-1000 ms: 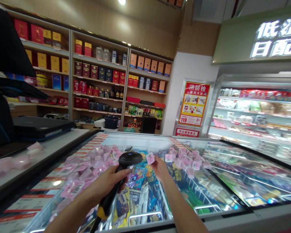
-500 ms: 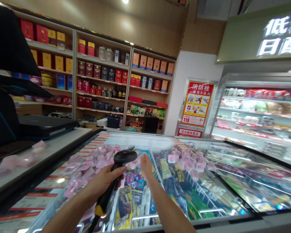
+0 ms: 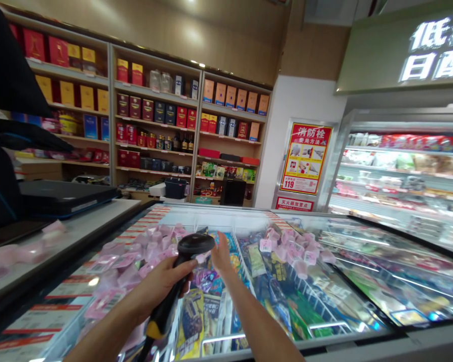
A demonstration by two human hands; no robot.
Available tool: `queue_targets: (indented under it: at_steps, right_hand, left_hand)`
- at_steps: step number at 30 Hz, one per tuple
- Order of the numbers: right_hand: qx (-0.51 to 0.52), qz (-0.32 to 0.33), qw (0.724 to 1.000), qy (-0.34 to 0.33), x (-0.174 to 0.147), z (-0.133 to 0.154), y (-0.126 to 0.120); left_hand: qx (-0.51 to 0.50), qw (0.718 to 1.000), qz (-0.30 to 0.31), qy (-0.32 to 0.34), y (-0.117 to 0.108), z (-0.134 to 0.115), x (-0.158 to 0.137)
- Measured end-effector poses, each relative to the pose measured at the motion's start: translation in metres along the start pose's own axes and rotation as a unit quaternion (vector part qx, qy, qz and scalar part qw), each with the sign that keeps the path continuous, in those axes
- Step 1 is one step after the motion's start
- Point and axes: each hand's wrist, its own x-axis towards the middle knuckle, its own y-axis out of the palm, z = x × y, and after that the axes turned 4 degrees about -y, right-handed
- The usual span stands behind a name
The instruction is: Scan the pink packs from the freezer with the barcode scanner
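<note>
My left hand [image 3: 169, 279] is wrapped round the handle of a black barcode scanner [image 3: 195, 244] with a yellow band low on its grip. Just right of the scanner head is my right hand [image 3: 222, 259], its fingertips partly hidden behind it. A small pink labelled piece [image 3: 201, 258] shows between scanner and right hand, and the fingers seem closed on it. Many similar pink plastic pieces [image 3: 151, 246], several with barcode labels, are heaped on the freezer's glass to the left. Another pink heap [image 3: 292, 246] lies to the right.
Under the glass of the chest freezer [image 3: 226, 213] are wire baskets with packaged frozen goods [image 3: 191, 317]. At left, a counter [image 3: 98, 213] carries dark equipment [image 3: 64, 193] and more pink pieces [image 3: 26, 250]. Behind stand shelves of boxes [image 3: 154, 108]; a lit refrigerated case [image 3: 403, 176] is at right.
My right hand has shifted slightly left and turned, and the pink labelled piece is now mostly behind the scanner head. My left hand still holds the scanner in nearly the same place.
</note>
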Motion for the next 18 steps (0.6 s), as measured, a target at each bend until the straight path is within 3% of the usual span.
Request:
queue_targets:
  at_steps: [5,9,13,18]
  right_hand:
    - [-0.242,-0.053,0.968,0.048,0.021,-0.042,-0.094]
    - [-0.310,0.009,0.944,0.114,0.025,-0.062,-0.144]
    - [-0.280,0.016,0.951,0.130,0.025,-0.067,-0.152]
    - [-0.153,-0.018,0.968,0.197,0.024,-0.065,-0.128]
  left_hand:
    - [0.000,1.000,0.008,-0.008,0.014,-0.006,0.000]
    - [-0.003,1.000,0.003,-0.008,0.024,-0.013,-0.005]
    - [0.002,1.000,-0.002,-0.011,0.029,-0.016,-0.006]
    - [0.011,1.000,0.013,-0.020,0.032,-0.015,-0.003]
